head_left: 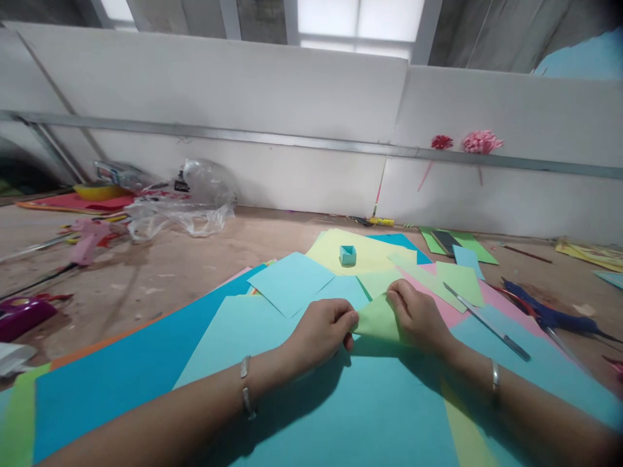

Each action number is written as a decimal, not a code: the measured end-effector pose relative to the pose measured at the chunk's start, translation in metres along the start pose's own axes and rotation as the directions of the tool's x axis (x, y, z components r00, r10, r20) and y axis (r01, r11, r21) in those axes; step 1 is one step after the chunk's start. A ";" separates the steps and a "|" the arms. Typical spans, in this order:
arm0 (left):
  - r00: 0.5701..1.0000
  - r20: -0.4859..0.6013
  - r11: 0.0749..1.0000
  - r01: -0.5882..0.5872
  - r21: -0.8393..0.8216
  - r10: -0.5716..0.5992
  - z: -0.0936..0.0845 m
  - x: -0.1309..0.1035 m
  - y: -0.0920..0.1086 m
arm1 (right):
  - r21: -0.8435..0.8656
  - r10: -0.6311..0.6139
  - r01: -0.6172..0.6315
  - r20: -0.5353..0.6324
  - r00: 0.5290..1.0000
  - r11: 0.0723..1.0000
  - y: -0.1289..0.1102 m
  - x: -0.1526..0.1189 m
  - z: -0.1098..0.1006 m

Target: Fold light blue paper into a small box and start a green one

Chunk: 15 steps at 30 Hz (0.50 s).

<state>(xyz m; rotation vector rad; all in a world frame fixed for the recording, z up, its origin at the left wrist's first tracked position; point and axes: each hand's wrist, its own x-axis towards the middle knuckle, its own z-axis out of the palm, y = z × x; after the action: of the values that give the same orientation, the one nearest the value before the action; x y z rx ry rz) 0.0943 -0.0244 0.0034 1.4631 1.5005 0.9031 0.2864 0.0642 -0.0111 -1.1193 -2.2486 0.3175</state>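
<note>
A folded light green paper (382,319) is held between both hands above the large light blue sheets (389,402). My left hand (327,329) pinches its left corner between thumb and fingers. My right hand (419,316) grips the paper's right side, thumb on top, its other fingers partly hidden. Just beyond the hands stands a small teal paper box (348,255) on a pale yellow sheet (324,250). Left of it lies a light blue square (292,279).
A craft knife (487,321) and blue-handled scissors (549,314) lie at the right. Pink glue gun (87,240), purple tool (26,316) and clear plastic bag (195,201) are at the left. Paper flowers (481,143) hang on the white wall (292,175) behind.
</note>
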 end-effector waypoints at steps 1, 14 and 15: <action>1.000 -0.001 0.999 -0.020 0.027 0.020 0.000 -0.001 0.001 | -0.014 0.001 0.000 0.016 1.000 1.000 0.000 0.000 0.001; 0.972 0.236 0.831 -0.142 0.537 0.014 -0.010 -0.011 0.007 | -0.082 -0.243 0.269 0.237 0.941 0.960 -0.002 -0.006 0.015; 0.970 0.239 0.772 -0.176 0.611 0.032 -0.009 -0.012 0.006 | -0.088 -0.267 0.294 0.235 0.934 0.952 -0.002 -0.006 0.017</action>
<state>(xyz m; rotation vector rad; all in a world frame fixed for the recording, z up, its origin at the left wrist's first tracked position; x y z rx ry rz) 0.0880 -0.0356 0.0134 2.0688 1.6456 0.2668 0.2781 0.0592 -0.0260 -0.8358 -2.6176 0.1958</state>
